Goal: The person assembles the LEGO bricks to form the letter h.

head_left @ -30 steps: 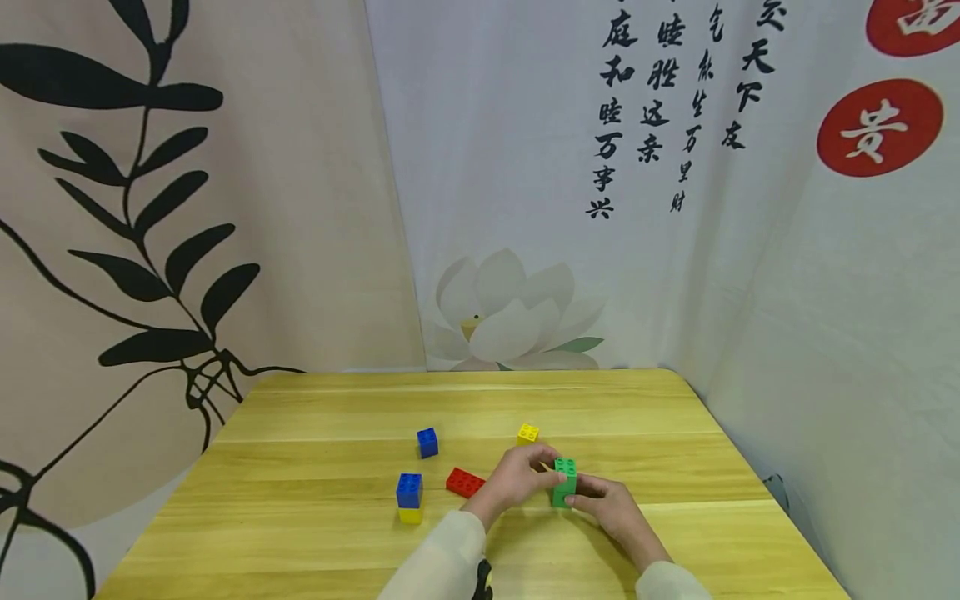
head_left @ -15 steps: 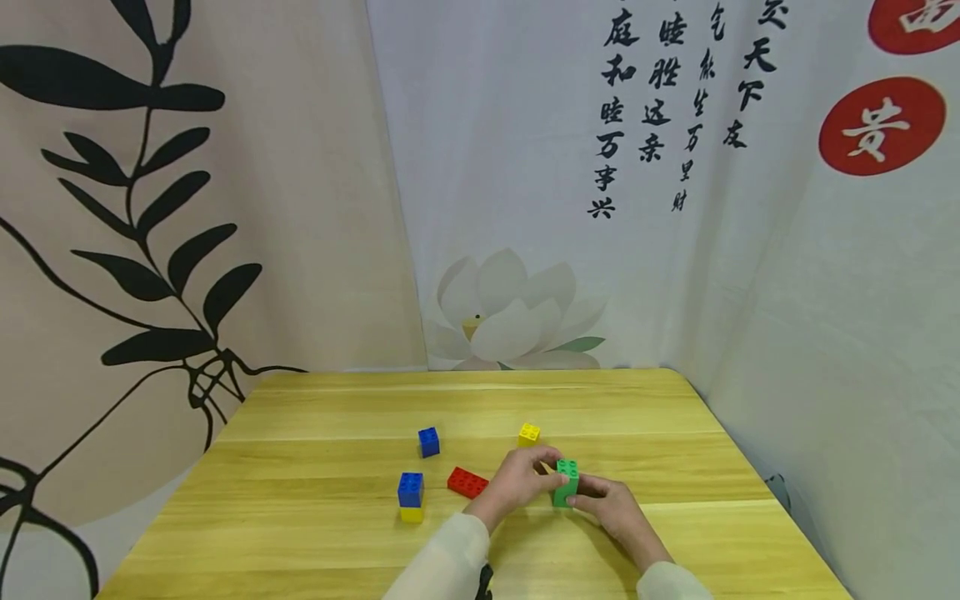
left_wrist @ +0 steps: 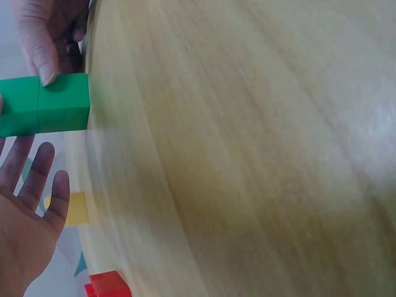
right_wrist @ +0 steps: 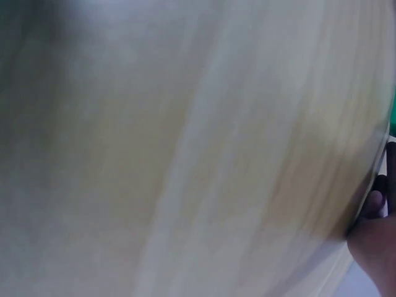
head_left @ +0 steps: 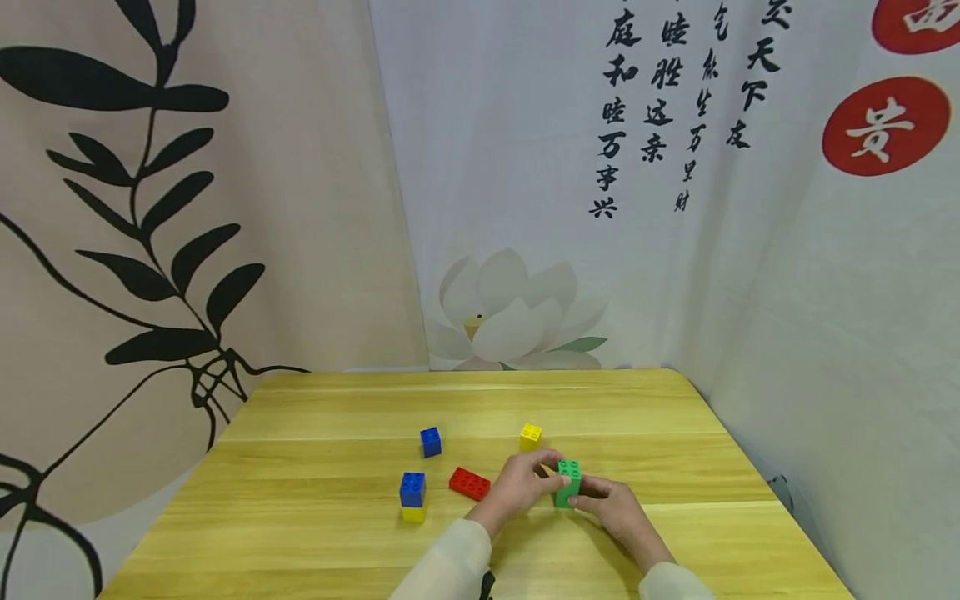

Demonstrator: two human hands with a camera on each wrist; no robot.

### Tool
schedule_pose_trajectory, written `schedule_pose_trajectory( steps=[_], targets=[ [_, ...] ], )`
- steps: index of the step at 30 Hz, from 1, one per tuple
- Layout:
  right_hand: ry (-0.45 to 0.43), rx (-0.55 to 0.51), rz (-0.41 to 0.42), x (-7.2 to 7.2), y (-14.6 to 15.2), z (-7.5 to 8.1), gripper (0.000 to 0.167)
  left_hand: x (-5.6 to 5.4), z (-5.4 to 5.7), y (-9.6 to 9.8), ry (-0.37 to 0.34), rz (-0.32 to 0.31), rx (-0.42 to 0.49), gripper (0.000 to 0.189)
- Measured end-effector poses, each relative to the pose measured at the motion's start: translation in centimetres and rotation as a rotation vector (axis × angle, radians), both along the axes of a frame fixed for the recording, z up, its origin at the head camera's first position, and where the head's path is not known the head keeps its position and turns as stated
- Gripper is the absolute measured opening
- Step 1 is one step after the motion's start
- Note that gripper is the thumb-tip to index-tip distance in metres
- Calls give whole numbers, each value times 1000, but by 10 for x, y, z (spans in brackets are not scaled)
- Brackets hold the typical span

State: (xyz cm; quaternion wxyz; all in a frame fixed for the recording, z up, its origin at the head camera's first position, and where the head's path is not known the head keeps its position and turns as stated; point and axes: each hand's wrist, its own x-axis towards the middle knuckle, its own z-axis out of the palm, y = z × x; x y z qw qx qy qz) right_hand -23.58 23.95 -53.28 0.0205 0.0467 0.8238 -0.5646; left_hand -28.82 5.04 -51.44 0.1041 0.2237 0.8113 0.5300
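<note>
the green stack is made of two plain green blocks, one set upon the other, with a thin straight seam between the upper block and the lower block. it is upright, or very nearly so, and small round studs show on its top. it is situated at five o'clock from the middle of the head view. the left hand pinches it from about nine o'clock, and the right hand grips it from about four o'clock. whether its base touches the table cannot be told.
</note>
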Motion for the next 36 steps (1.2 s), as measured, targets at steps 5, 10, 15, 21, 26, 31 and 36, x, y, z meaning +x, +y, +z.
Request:
schedule_pose_trajectory(
  steps=[5, 10, 15, 21, 26, 31, 36],
  targets=[
    [0, 3, 7, 0, 0, 1, 46, 2, -1, 0, -13, 2, 12, 27],
    [0, 12, 7, 0, 0, 0, 46, 3, 0, 0, -15, 3, 16, 28],
    [-4, 19, -3, 0, -1, 1, 46, 4, 1, -1, -7, -8, 15, 29],
    [4, 17, 6, 0, -2, 2, 47, 4, -1, -2, 4, -14, 3, 29],
    [4, 22, 7, 1, -2, 1, 47, 4, -1, -3, 2, -12, 1, 31],
    [-3, 19, 9, 1, -1, 0, 48, 4, 1, -2, 8, -15, -7, 30],
    [18, 16, -2, 2, -2, -2, 48, 3, 6, -2, 23, -30, -23, 26]
  ],
)
